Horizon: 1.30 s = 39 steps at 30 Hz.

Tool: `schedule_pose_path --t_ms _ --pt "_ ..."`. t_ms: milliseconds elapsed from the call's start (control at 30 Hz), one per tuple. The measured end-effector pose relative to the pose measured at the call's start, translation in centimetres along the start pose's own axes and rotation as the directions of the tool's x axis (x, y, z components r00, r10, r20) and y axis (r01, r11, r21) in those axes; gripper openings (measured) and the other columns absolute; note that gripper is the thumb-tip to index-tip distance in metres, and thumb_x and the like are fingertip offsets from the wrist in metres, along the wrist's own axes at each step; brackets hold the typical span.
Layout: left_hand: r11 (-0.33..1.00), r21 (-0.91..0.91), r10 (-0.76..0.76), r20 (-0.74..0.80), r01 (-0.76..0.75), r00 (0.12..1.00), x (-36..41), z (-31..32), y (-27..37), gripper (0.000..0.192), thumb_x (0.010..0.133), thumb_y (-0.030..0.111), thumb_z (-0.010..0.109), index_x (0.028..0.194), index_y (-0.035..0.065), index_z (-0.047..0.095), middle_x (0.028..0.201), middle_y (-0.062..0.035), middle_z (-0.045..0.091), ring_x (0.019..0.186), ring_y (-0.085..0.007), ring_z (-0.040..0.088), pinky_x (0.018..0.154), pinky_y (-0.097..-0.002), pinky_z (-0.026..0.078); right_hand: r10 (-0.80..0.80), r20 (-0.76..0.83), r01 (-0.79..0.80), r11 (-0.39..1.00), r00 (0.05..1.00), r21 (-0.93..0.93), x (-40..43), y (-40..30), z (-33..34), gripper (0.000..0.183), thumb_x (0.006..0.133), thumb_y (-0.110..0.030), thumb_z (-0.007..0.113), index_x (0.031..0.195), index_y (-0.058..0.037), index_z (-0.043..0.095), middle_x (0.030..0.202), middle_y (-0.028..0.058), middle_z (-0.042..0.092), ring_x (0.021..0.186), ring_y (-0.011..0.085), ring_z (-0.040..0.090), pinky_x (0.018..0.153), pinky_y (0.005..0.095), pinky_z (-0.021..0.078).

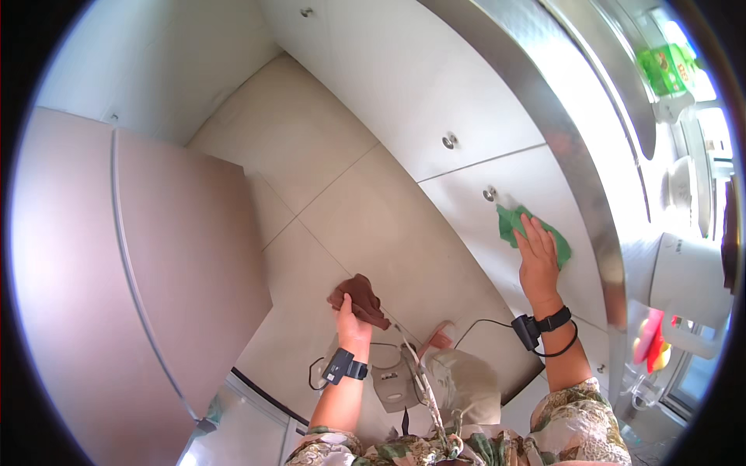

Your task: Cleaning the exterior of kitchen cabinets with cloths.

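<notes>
My right hand (537, 265) presses a green cloth (558, 240) flat against a white cabinet door (472, 212), just below its round metal knob (489, 194). The fingers lie spread over the cloth. Lower and to the left, my left hand (352, 326) holds a bunched brown cloth (360, 294) above the tiled floor, the thumb resting on top of it. Both wrists carry strapped black devices, and a cable runs from the right one.
A steel-edged counter (574, 157) curves along the right, bearing a green package (667, 70) and a white container (690, 279). At left stands a large pinkish panelled appliance or cabinet (186, 262). A slippered foot (443, 335) shows on the tiled floor (349, 221).
</notes>
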State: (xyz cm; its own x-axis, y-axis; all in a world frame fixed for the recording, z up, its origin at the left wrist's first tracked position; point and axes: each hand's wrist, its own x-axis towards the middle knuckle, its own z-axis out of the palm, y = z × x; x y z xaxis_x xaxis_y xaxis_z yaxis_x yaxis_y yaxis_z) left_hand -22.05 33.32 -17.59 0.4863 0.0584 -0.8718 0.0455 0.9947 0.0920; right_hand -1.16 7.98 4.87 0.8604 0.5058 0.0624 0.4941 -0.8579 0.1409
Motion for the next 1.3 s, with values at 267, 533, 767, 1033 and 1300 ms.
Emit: schedule_pose_path --t_ms 267,533,767,1033,1300 --pt "0.94 -0.02 0.332 0.289 -0.341 0.898 -7.1 19.4 12.7 0.049 0.092 0.027 0.055 0.132 0.0054 0.037 0.13 -0.0069 0.045 0.119 -0.0205 0.043 0.099 -0.0371 0.035 0.118 0.124 -0.144 0.965 0.985 0.219 1.7 -0.2 -3.6 0.044 0.073 0.012 0.044 0.111 -0.0043 0.06 0.127 0.0108 0.052 0.12 0.0306 0.045 0.1 0.0403 0.0342" --pt "0.762 0.069 0.536 0.491 -0.644 0.687 -4.6 38.2 22.7 0.042 0.092 0.023 0.056 0.125 0.0011 0.042 0.119 -0.0079 0.051 0.107 -0.0167 0.048 0.093 -0.0308 0.038 0.272 0.231 -0.356 0.751 0.934 0.556 2.4 0.4 -3.1 0.05 0.07 0.017 0.038 0.109 -0.0029 0.061 0.12 0.019 0.054 0.116 0.0356 0.046 0.098 0.0382 0.0361" --pt "0.588 0.429 0.432 0.55 -0.686 0.714 -1.1 48.3 27.5 0.039 0.09 0.029 0.057 0.116 0.0007 0.049 0.11 -0.0063 0.054 0.099 -0.015 0.049 0.083 -0.0294 0.041 0.501 0.491 -0.685 0.348 0.713 0.641 3.5 0.3 -3.4 0.037 0.084 0.006 0.04 0.116 -0.0021 0.057 0.117 0.014 0.057 0.11 0.0215 0.053 0.095 0.0291 0.0372" --pt "0.626 0.4 0.495 0.459 -0.669 0.738 -1.2 51.0 26.2 0.024 0.093 0.029 0.052 0.103 0.0068 0.052 0.077 -0.0002 0.054 0.061 -0.0106 0.049 0.049 -0.0271 0.039 0.574 0.731 -0.827 -0.156 0.369 0.54 6.5 -1.9 -6.8 0.036 0.091 -0.011 0.045 0.123 0.0031 0.051 0.124 0.0059 0.054 0.113 0.0174 0.048 0.097 0.0281 0.0335" --pt "0.602 0.41 0.374 0.613 -0.685 0.696 2.2 52.5 23.9 0.022 0.092 0.027 0.05 0.081 0.0083 0.053 0.062 -0.0008 0.049 0.047 -0.0107 0.045 0.041 -0.0262 0.033 0.541 0.499 -0.671 0.174 0.677 0.721 9.5 -9.1 -3.0 0.031 0.083 0.002 0.042 0.109 0.0003 0.058 0.1 0.008 0.062 0.096 0.0154 0.055 0.087 0.0266 0.0404"
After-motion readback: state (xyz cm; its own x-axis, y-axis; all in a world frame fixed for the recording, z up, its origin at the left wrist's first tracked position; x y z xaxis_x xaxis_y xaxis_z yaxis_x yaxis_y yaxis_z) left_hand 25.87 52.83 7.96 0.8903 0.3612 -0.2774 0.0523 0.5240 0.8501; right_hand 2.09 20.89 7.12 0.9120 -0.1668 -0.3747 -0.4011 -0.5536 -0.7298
